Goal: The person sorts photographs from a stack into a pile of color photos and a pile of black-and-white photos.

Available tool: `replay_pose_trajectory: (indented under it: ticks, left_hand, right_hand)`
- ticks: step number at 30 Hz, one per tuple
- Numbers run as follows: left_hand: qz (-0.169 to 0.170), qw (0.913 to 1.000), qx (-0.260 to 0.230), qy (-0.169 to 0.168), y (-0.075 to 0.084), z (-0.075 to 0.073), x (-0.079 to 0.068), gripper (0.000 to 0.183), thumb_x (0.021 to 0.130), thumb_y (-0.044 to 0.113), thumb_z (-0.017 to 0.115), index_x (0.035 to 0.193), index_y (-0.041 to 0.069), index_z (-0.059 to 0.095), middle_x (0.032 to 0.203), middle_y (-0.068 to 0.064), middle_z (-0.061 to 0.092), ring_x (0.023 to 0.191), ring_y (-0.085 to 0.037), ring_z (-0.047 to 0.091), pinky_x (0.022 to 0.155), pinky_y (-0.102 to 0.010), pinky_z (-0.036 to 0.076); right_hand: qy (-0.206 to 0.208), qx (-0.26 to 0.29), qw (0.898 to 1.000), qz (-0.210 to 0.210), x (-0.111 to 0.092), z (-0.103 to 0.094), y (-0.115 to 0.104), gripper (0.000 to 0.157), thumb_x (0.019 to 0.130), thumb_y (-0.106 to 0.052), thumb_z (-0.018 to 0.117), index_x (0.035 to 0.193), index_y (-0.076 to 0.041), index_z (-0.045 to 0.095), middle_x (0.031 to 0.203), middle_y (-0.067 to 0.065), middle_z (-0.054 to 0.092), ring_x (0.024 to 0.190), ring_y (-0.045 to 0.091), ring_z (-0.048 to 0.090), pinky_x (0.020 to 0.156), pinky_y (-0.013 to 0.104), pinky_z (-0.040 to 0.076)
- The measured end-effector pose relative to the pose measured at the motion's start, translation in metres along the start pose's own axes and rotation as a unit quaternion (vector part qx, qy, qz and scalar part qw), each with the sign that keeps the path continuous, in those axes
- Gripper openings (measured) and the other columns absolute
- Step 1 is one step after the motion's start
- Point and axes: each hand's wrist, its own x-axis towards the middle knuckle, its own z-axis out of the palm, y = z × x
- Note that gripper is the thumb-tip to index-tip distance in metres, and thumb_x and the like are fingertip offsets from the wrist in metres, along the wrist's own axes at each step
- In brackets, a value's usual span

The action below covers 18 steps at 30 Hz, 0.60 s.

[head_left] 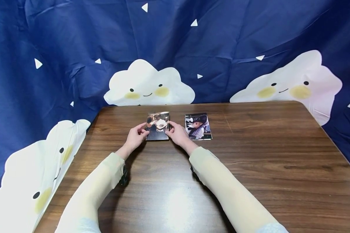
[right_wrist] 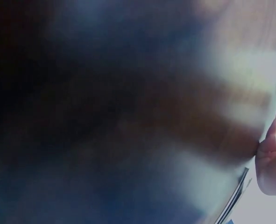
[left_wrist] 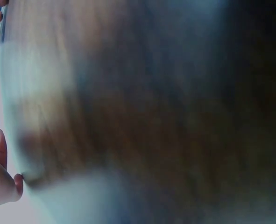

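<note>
Near the far side of the table, a photo print showing a person in a white top stands between both hands. My left hand pinches its left edge, thumb in front. The right edge is pinched by my right hand in the same way. Just right of that hand lies a small stack of photos, the top one showing a person in a dark cap. Only part of the left hand shows at the border of the left wrist view; the right hand appears likewise in the right wrist view.
The brown wood-grain table fills the lower part of the head view, with a glare spot near the front. Behind it hangs a dark blue curtain with white clouds and triangles. Blurred table surface takes up most of both wrist views.
</note>
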Motion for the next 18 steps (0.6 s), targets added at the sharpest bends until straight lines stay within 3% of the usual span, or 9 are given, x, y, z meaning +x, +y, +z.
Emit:
replay_pose_trajectory:
  ticks: [7, 18]
  left_hand:
    - [-0.016, 0.9978, 0.056, -0.03, -0.0011, -0.0036, -0.0022, 0.049, 0.087, 0.007, 0.071, 0.132, -0.006, 0.055, 0.081, -0.004, 0.062, 0.07, -0.011, 0.05, 0.067, -0.022, 0.039]
    - [-0.012, 0.9966, 0.073, -0.036, -0.0017, -0.0024, 0.0007, 0.045, 0.089, 0.005, 0.069, 0.13, -0.008, 0.056, 0.083, -0.008, 0.061, 0.071, -0.014, 0.051, 0.069, -0.025, 0.041]
  right_hand:
    - [-0.026, -0.016, 0.999, -0.023, 0.0023, -0.0012, 0.0033, 0.057, 0.09, -0.024, 0.07, 0.142, -0.013, 0.05, 0.086, -0.002, 0.071, 0.088, 0.018, 0.065, 0.085, 0.034, 0.046]
    - [-0.052, -0.076, 0.996, -0.008, 0.0045, -0.002, -0.0035, 0.059, 0.09, -0.03, 0.069, 0.144, -0.014, 0.049, 0.081, -0.004, 0.065, 0.084, 0.017, 0.062, 0.078, 0.035, 0.047]
